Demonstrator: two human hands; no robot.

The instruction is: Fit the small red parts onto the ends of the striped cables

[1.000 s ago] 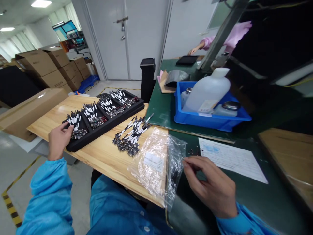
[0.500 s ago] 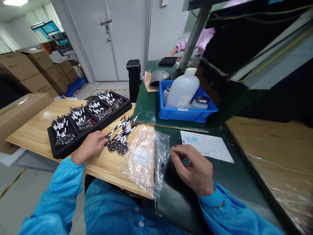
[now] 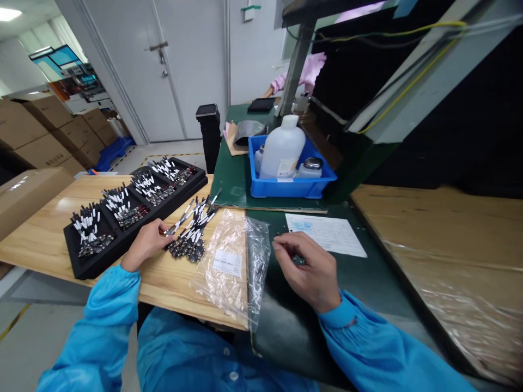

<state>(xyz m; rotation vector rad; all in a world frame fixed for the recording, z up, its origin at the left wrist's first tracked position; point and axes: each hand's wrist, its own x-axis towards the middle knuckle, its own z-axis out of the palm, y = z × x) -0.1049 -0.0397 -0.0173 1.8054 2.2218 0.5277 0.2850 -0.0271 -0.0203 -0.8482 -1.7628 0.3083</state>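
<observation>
The left hand [image 3: 145, 245] lies on the wooden worktop [image 3: 175, 288] with its fingers curled narrow, their tips at the edge of a loose pile of small circuit boards [image 3: 190, 239] with black-and-white striped leads; I cannot tell whether they grip anything; the pile sits between the black foam tray [image 3: 98, 267] and the clear plastic bag [image 3: 223, 267], just touching the bag; the tray, on the left of the worktop, carries more bunches of the same boards in its compartments; the bag lies flat, with a white label on it, and hangs over the worktop's edge beside the green mat [image 3: 237, 185]; the right hand [image 3: 304, 264] hovers over that mat, thumb and forefinger pinched narrow; whatever is between them is too small to tell; tiny dark bits [image 3: 278, 235] lie on the mat near its fingertips, and a printed paper sheet [image 3: 327, 234] lies just beyond; farther up the mat stands a blue crate [image 3: 261, 188] holding a white plastic bottle [image 3: 283, 149] and smaller jars; past it, a co-worker's pink sleeve [image 3: 310, 68] shows; cardboard boxes [image 3: 47, 147] stack at the far left.
</observation>
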